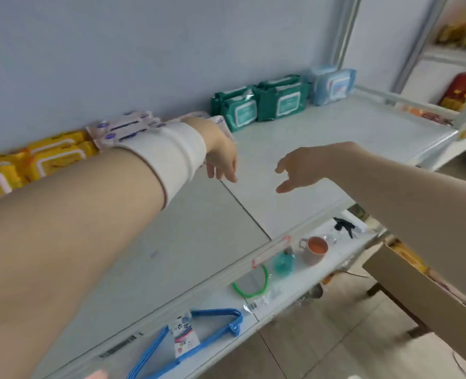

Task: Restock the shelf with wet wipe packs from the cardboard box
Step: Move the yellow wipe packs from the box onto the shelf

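Left hand (222,157), white wrap (171,154) on wrist, and right hand (300,170) both over shelf (335,138), fingers loose, holding nothing, hands near each other but apart. Wipe packs line shelf's back: yellow packs (54,157) behind left forearm, white packs (128,127) behind left wrist, green packs (262,102) beyond both hands, blue packs (333,83) farther right. Cardboard box (417,291) below right forearm.

Both hands hover empty over the white shelf (335,138), fingers loosely spread: the left hand (222,157), its wrist in a white wrap, and the right hand (300,168) near each other. Along the back wall stand yellow packs (48,157), white packs (128,127), green packs (259,103) and blue packs (331,83). A cardboard box (417,291) sits at lower right, and blue hangers (207,332) lie on the shelf below.
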Motion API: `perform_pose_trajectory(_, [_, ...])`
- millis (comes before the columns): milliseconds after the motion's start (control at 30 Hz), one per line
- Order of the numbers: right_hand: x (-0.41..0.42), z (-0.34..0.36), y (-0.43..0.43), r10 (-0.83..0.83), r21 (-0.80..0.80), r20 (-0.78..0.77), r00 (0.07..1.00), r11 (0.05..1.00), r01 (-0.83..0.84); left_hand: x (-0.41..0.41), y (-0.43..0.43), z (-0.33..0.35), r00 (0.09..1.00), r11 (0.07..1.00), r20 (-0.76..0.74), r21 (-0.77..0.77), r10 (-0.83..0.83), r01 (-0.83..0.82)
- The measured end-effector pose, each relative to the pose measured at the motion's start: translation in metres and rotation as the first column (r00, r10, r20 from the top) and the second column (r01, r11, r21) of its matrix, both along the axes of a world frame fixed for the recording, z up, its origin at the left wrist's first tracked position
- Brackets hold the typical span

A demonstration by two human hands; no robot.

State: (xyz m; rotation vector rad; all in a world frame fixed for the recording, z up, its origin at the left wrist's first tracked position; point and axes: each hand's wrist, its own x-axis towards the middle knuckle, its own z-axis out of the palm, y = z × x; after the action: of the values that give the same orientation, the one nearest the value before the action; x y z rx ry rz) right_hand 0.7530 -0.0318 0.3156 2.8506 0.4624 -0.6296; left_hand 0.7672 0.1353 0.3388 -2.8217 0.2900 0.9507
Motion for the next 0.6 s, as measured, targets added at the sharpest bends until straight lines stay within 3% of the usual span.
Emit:
perform_pose_trajectory(167, [-0.001,-0.034,-0.185,-0.251,-0.069,-0.024,0.968,0.966,0.249,0.030,-0.178,-0.034,0.976,0.982,-0.113,-0.046,-0.188,0.184])
perform_pose_trajectory(333, [0.004,-0.079,-0.336,-0.424,-0.118,-0.097,0.901,0.903,0.412,0.069,-0.335,-0.078,0.894,0.910,-0.173,-0.034,-0.413,0.413])
perform_pose_trajectory(500, [0.016,-0.132,-0.461,-0.616,-0.165,-0.190,0.765,0.788,0.593,0.125,-0.471,-0.133,0.743,0.762,-0.197,-0.032,-0.639,0.647])
perform_pose_trajectory(600, [0.011,-0.164,-0.515,-0.706,-0.203,-0.289,0.646,0.705,0.680,0.147,-0.533,-0.170,0.678,0.717,-0.283,-0.051,-0.678,0.695])
